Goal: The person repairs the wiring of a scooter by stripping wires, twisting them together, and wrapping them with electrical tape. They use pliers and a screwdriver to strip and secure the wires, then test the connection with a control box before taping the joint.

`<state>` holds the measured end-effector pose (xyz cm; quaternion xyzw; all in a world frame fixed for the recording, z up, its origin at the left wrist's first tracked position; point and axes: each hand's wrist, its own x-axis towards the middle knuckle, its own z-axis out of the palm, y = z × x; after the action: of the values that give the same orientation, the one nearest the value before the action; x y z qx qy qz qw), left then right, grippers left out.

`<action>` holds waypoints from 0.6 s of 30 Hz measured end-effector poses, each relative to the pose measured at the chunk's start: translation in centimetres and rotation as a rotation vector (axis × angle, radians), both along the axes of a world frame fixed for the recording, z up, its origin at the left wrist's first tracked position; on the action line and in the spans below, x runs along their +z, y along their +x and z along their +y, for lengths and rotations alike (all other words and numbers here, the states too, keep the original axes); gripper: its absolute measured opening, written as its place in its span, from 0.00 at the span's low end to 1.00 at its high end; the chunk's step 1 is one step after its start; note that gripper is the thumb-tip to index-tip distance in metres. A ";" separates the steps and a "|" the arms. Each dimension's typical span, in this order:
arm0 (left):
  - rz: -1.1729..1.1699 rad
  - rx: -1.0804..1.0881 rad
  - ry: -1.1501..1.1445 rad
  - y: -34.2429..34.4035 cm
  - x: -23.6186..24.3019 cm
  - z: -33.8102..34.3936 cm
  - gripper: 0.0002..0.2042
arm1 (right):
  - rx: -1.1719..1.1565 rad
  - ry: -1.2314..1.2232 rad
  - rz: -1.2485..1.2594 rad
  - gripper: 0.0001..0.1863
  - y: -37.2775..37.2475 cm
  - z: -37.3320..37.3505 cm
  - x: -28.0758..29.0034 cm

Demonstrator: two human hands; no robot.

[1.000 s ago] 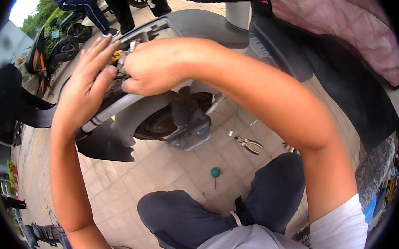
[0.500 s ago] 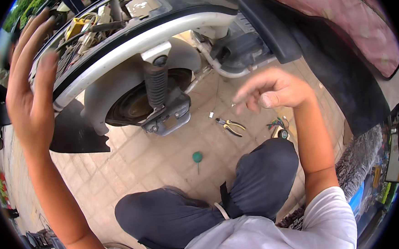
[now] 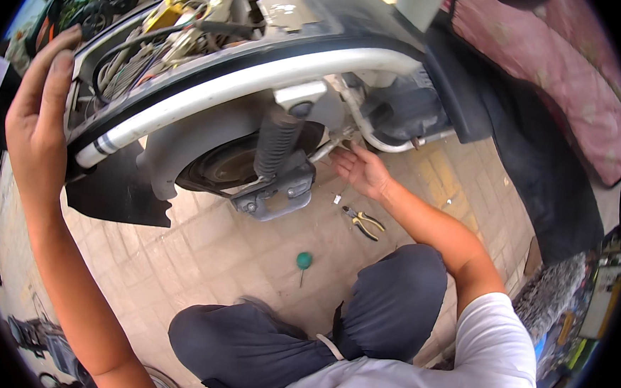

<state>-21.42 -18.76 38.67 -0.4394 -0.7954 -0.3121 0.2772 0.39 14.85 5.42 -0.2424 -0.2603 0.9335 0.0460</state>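
Observation:
My left hand rests against the rear end of the scooter's body, its fingers stretched upward along the edge. My right hand reaches, palm up, below the white frame tube, beside the metal arm near the wheel. Its fingertips are closed together there, and what they hold is hidden. Just below that hand a small white connector hangs or lies by a thin wire. The shock absorber stands in front of the rear wheel, left of my right hand.
Pliers with yellow-black handles and a green round-headed tool lie on the paving. Bundled wires fill the scooter's open top. A black flap with pink cloth hangs at right. My bent knees are below.
My right hand has moved left and forward, from above the paving to the metal arm by the wheel. My left hand has come to rest against the scooter's rear. The view has shifted.

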 end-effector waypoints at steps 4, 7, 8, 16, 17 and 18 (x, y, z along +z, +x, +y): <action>-0.007 0.014 0.062 -0.4 -0.2 0.1 0.16 | -0.171 -0.063 0.169 0.15 -1.7 -0.5 -1.5; 0.115 0.077 -0.064 -1.2 -1.0 -0.6 0.17 | -0.225 -0.131 0.157 0.14 -1.5 0.0 -2.8; 0.203 0.139 -0.141 -0.9 -0.7 -1.0 0.17 | -0.216 -0.142 0.179 0.15 -2.0 -0.2 -2.6; -0.244 -0.274 0.230 -0.3 -0.8 0.5 0.12 | -0.169 -0.039 0.181 0.16 -3.0 0.5 -3.8; -0.231 -0.285 0.226 -0.5 -0.9 0.4 0.11 | -0.157 -0.016 0.176 0.16 -3.0 0.6 -3.8; -0.221 -0.298 0.222 -0.7 -1.1 0.4 0.11 | -0.145 0.008 0.171 0.16 -2.9 0.7 -3.8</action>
<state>-22.12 -18.39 37.61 -0.4819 -0.7079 -0.4817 0.1858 -2.50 15.55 1.66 -0.1798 -0.2410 0.9439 0.1364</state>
